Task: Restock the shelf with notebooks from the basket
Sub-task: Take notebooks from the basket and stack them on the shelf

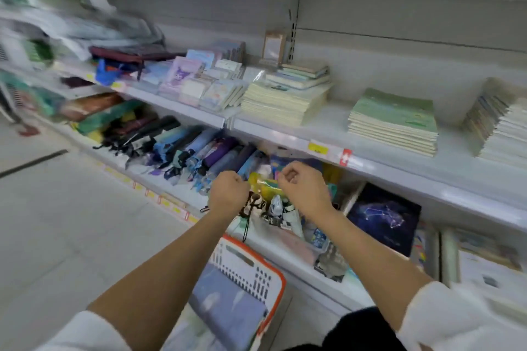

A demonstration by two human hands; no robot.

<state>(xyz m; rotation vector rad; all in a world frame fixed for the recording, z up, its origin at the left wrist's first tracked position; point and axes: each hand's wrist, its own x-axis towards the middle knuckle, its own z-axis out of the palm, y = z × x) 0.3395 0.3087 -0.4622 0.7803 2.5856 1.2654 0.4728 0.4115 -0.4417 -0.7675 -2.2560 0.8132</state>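
Observation:
A white basket with an orange rim sits on the floor below my arms, holding blue-grey notebooks. My left hand and my right hand hover in front of the lower shelf, both with fingers curled and nothing visibly held. On the middle shelf lie stacks of notebooks: a cream stack, a green-covered stack and another stack at the right edge. The left part of the view is blurred.
Folded umbrellas fill the lower shelf on the left. Small packaged goods lie just beyond my hands, and a dark constellation-print book stands to their right. Small notepads crowd the middle shelf's left. The pale floor stretches left.

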